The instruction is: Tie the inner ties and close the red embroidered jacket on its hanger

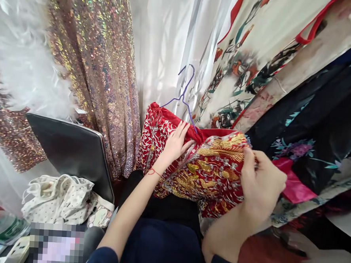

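A red garment (211, 175) with gold and silver embroidery lies across my lap, its plain red band along the top. From that band rises a purple wire hanger (183, 95), its hook free against the white fabric behind. My left hand (176, 141) lies on the silver-patterned part just below the band, fingers stretched out and flat. At the garment's upper right corner, my right hand (260, 180) pinches the gold-embroidered edge between thumb and fingers. A small knotted red tie (157, 116) sits at the left end of the band.
Sequinned fabric (99, 63) and white feathers (28, 51) hang at left. Floral white (251, 53) and black garments (295, 115) hang at right. A dark laptop-like panel (73, 149), dotted cloth bag (60, 200), plastic bottle (4, 226) and power strip (19, 251) stand lower left.
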`<control>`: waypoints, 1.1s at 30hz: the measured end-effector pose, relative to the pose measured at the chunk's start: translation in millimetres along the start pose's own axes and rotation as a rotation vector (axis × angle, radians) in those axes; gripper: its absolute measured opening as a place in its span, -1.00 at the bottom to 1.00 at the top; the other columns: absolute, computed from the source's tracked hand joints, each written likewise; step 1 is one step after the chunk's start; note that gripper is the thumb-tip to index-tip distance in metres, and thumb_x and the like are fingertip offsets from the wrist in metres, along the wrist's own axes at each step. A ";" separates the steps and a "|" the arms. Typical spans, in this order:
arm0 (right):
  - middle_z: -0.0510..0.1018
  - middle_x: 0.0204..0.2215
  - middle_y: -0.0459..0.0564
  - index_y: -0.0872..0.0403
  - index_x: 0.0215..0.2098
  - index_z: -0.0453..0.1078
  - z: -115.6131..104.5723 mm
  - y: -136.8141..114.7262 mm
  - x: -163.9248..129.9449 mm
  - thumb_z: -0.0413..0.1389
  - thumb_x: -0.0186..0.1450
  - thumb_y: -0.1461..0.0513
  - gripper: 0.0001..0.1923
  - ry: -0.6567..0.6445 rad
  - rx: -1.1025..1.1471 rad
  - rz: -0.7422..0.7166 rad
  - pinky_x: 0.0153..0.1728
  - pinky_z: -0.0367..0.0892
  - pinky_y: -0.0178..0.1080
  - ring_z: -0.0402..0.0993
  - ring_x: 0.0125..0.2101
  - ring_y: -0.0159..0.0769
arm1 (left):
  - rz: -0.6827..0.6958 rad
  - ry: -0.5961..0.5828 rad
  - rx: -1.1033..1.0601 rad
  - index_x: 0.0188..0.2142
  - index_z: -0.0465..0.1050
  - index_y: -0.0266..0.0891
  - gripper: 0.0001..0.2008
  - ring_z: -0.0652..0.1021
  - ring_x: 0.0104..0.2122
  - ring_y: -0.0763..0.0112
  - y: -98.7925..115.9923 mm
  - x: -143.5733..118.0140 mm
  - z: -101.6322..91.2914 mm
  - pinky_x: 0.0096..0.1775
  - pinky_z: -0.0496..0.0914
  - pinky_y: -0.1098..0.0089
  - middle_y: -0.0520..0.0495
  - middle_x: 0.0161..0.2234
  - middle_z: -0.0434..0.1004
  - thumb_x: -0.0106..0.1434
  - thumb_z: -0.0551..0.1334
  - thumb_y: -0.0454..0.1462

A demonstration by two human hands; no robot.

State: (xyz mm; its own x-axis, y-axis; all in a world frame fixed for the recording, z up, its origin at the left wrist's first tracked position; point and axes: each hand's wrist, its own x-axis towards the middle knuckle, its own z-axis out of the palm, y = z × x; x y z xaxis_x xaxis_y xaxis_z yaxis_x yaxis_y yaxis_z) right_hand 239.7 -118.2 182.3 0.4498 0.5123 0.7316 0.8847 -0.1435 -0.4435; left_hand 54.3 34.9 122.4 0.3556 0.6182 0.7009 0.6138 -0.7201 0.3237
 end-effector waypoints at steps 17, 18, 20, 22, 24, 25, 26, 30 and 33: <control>0.69 -0.19 0.10 0.06 -0.06 0.50 10.4 -28.3 -78.0 0.08 0.38 0.02 -0.66 -0.489 0.727 0.043 -0.14 0.51 -0.15 0.65 -0.20 -0.11 | -0.323 -0.204 -0.489 0.10 0.15 -0.20 -0.43 0.59 -0.05 0.16 112.5 -112.9 -63.6 -0.02 0.48 0.22 -0.22 -0.02 0.51 0.18 0.34 -0.18; 0.67 -0.08 0.12 0.06 0.03 0.49 8.7 -26.7 -78.6 0.07 0.40 0.02 -0.62 -0.591 0.774 -0.005 -0.03 0.50 -0.11 0.63 -0.08 -0.09 | -0.330 -0.239 -0.451 0.15 0.10 -0.23 -0.35 0.57 0.00 0.08 113.7 -112.8 -61.9 0.01 0.46 0.16 -0.28 0.03 0.48 0.15 0.34 -0.19; 0.57 0.11 0.13 0.05 0.19 0.42 8.6 -24.7 -79.8 0.03 0.42 0.03 -0.54 -0.744 0.813 -0.087 0.18 0.37 -0.01 0.51 0.12 -0.07 | -0.396 -0.237 -0.396 0.21 0.02 -0.31 -0.34 0.60 -0.09 0.04 109.9 -111.3 -51.2 -0.07 0.46 0.13 -0.32 -0.05 0.51 0.18 0.26 -0.24; 0.49 0.20 0.12 0.03 0.25 0.38 11.3 -22.2 -79.3 0.03 0.43 0.03 -0.51 -0.820 0.841 -0.124 0.26 0.27 0.04 0.44 0.19 -0.06 | -0.472 -0.150 -0.393 0.21 0.04 -0.36 -0.44 0.60 -0.23 0.12 100.4 -109.2 -37.4 -0.17 0.45 0.19 -0.25 -0.18 0.54 0.25 0.14 -0.30; 0.53 0.16 0.10 0.02 0.20 0.42 15.2 -16.4 -75.8 0.04 0.43 0.05 -0.55 -0.846 0.908 -0.139 0.23 0.33 0.01 0.48 0.15 -0.09 | -0.486 -0.058 -0.414 0.16 0.16 -0.33 -0.54 0.56 -0.31 0.25 89.7 -107.7 -29.4 -0.20 0.41 0.28 -0.16 -0.24 0.53 0.26 0.07 -0.36; 0.58 0.10 0.09 0.01 0.14 0.47 17.6 -11.7 -72.9 0.04 0.43 0.06 -0.60 -0.826 0.948 -0.136 0.18 0.38 -0.02 0.54 0.09 -0.11 | -0.472 -0.037 -0.423 0.10 0.25 -0.31 -0.59 0.53 -0.36 0.32 85.3 -107.3 -29.5 -0.22 0.39 0.33 -0.11 -0.27 0.52 0.24 0.07 -0.38; 0.65 0.00 0.08 0.01 0.05 0.52 20.4 -6.0 -69.5 0.04 0.44 0.08 -0.66 -0.776 0.986 -0.124 0.12 0.43 -0.06 0.59 0.01 -0.13 | -0.459 -0.040 -0.434 0.01 0.34 -0.29 -0.65 0.47 -0.42 0.40 82.1 -107.2 -32.4 -0.27 0.35 0.38 -0.03 -0.34 0.49 0.23 0.07 -0.39; 0.67 -0.20 0.03 0.01 -0.07 0.49 39.8 16.9 -56.8 0.06 0.41 0.15 -0.78 -0.465 1.079 -0.076 -0.03 0.47 -0.12 0.61 -0.16 -0.20 | -0.392 -0.156 -0.482 -0.30 0.41 -0.28 -0.86 0.15 -0.59 0.57 81.8 -109.0 -60.1 -0.46 0.12 0.48 0.17 -0.58 0.14 0.20 0.08 -0.38; 0.55 0.08 0.07 -0.05 0.16 0.37 61.4 19.9 -53.9 0.10 0.37 0.17 -0.62 -0.486 1.113 -0.188 0.12 0.37 -0.06 0.48 0.09 -0.14 | -0.299 -0.228 -0.558 -0.45 0.28 -0.24 -0.91 0.08 -0.60 0.59 87.9 -110.9 -76.3 -0.48 0.04 0.46 0.18 -0.61 0.03 0.16 0.06 -0.40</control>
State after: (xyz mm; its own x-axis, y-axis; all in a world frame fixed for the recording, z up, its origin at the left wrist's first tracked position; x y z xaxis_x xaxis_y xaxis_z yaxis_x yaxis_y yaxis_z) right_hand 225.6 -96.7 102.3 0.0236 0.7432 0.6687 0.2372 0.6456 -0.7259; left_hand 15.0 -120.9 121.6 0.4044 0.8233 0.3982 0.2743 -0.5246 0.8060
